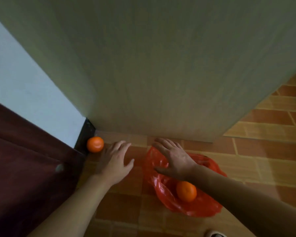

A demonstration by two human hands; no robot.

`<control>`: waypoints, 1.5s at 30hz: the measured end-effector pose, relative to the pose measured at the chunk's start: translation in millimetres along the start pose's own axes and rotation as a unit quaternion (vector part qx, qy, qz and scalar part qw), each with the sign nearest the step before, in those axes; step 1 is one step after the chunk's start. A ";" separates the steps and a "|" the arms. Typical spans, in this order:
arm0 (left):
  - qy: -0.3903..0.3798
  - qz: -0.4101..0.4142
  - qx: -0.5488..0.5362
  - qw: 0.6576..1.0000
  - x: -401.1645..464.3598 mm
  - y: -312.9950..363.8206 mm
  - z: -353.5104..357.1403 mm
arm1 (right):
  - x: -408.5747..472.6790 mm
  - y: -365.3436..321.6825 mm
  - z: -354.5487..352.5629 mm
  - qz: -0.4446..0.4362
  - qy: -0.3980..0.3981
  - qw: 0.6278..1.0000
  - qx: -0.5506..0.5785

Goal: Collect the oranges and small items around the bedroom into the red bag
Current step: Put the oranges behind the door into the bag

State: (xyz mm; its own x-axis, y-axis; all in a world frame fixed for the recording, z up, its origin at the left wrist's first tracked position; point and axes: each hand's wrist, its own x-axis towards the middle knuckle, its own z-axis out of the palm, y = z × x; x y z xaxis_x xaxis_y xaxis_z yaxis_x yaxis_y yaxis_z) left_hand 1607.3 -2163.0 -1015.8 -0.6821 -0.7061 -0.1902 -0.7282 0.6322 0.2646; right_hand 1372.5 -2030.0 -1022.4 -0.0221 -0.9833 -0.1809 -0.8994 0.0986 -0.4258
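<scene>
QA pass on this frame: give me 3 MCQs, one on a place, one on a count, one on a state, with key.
1. Where is the loose orange?
A. in the floor corner by the wall
B. in the left hand
C. on the shoe

2. How many oranges show?
A. one
B. two
C. four

3. How is the left hand?
A. gripping the bag
B. closed in a fist
C. open, fingers straight, holding nothing

Key:
1 A: it sits on the tiles in the corner, beyond the fingertips.
2 B: one in the corner, one orange on the red bag.
3 C: the fingers are spread toward the loose orange, short of it.
</scene>
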 end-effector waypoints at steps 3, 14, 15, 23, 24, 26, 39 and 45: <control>0.000 -0.033 0.002 0.999 -18.1 -31.7 -6.2 | 36.4 -25.1 12.6 -0.029 -0.018 0.999 0.002; 0.039 -0.092 -0.063 0.993 -76.9 -84.3 -11.0 | 194.1 -104.4 73.5 -0.103 -0.108 0.988 -0.029; 0.055 -0.091 -0.057 0.993 -80.1 -84.3 -11.5 | 206.3 -110.5 78.8 -0.110 -0.114 0.987 -0.035; 0.009 -0.141 -0.081 0.987 -96.3 -96.1 -16.3 | 244.9 -152.1 115.9 -0.079 -0.130 0.988 0.023; 0.008 -0.151 -0.086 0.985 -98.9 -96.7 -18.3 | 246.0 -153.1 117.5 -0.077 -0.131 0.988 0.029; 0.009 -0.160 -0.091 0.983 -102.1 -98.2 -19.1 | 245.6 -151.8 117.4 -0.080 -0.121 0.989 0.026; -0.014 -0.098 -0.101 0.990 -37.6 -40.6 -11.8 | 108.6 -69.2 15.0 -0.015 0.044 0.991 0.125; 0.032 -0.051 -0.156 0.986 10.0 40.7 -2.3 | -10.8 1.8 -27.7 0.041 0.057 0.994 0.080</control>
State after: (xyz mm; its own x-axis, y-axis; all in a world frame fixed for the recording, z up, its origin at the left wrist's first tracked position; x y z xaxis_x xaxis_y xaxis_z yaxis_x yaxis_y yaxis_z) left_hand 1571.0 -2145.0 -1004.8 -0.5936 -0.7860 -0.1725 -0.7295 0.4351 0.5277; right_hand 1359.1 -2023.4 -996.7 -0.1505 -0.9809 -0.1234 -0.8117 0.1938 -0.5509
